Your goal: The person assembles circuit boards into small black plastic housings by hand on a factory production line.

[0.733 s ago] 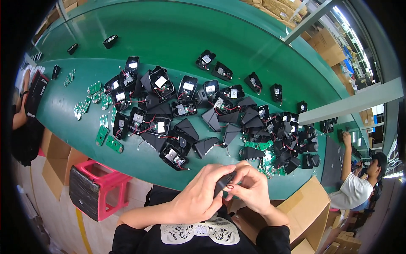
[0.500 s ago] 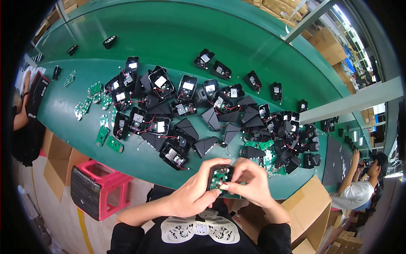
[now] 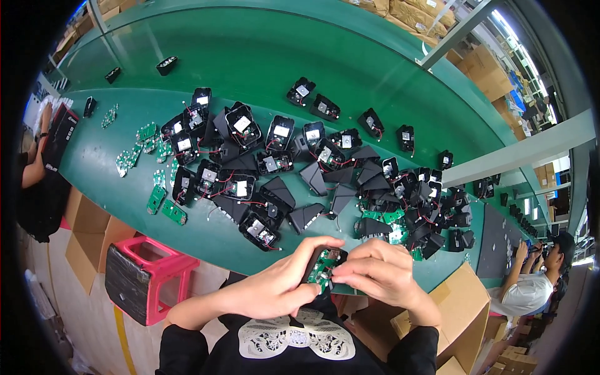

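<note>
My left hand point(image 3: 275, 284) is wrapped round a black plastic housing with a green circuit board point(image 3: 322, 267) on its upper face, held at the table's near edge. Thumb and fingers of my right hand point(image 3: 386, 275) are pinched together at the right side of the board. Whatever lies between those fingertips is too small or too hidden to name. Just beyond my hands lies an open black housing point(image 3: 259, 230) with red wires, at the front of a spread of similar housings. Some of them hold white-labelled parts.
Loose green circuit boards point(image 3: 165, 211) lie to the left and among the housings on the right. More housings stand on the green belt point(image 3: 237, 69) behind. A red stool point(image 3: 156, 269) and an open cardboard box point(image 3: 459, 300) flank me. Other people sit at both ends.
My right hand has drawn slightly to the right, its fingertips moving from the board's lower middle to its right side. The housing has tilted a little in my left hand.
</note>
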Tool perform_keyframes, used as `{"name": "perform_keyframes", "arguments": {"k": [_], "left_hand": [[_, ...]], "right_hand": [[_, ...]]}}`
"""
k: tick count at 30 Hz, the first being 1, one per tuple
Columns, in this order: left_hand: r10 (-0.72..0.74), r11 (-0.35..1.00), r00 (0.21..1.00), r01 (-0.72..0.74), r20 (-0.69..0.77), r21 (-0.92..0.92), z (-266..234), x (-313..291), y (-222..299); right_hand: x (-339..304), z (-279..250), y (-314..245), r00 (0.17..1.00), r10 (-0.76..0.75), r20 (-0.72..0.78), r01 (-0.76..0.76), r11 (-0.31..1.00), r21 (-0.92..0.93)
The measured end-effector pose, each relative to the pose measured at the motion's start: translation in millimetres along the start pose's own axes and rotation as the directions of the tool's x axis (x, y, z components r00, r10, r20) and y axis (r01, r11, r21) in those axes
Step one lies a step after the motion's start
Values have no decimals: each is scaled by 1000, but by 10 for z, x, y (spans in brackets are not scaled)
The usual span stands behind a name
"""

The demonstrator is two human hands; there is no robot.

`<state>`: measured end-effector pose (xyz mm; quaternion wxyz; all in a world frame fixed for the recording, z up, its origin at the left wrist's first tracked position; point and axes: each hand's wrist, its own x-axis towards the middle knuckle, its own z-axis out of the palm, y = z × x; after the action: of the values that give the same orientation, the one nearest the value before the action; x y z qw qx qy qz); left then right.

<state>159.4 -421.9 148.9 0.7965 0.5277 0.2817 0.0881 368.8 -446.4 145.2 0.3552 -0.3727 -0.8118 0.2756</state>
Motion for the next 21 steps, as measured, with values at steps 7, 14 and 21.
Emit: {"name": "perform_keyframes", "arguments": {"k": [7, 14, 21], "left_hand": [[619, 711, 752, -413, -228, 569, 224, 98, -279], [690, 653, 671, -417, -271, 632, 264, 106, -329], [677, 647, 680, -367, -281, 669, 252, 89, -359]], "right_hand": [[-43, 278, -222, 900, 316, -300, -287, 948, 137], [-111, 408, -120, 938, -56, -341, -29, 971, -238], [-102, 388, -215, 966, -198, -169, 69, 820, -568]]}}
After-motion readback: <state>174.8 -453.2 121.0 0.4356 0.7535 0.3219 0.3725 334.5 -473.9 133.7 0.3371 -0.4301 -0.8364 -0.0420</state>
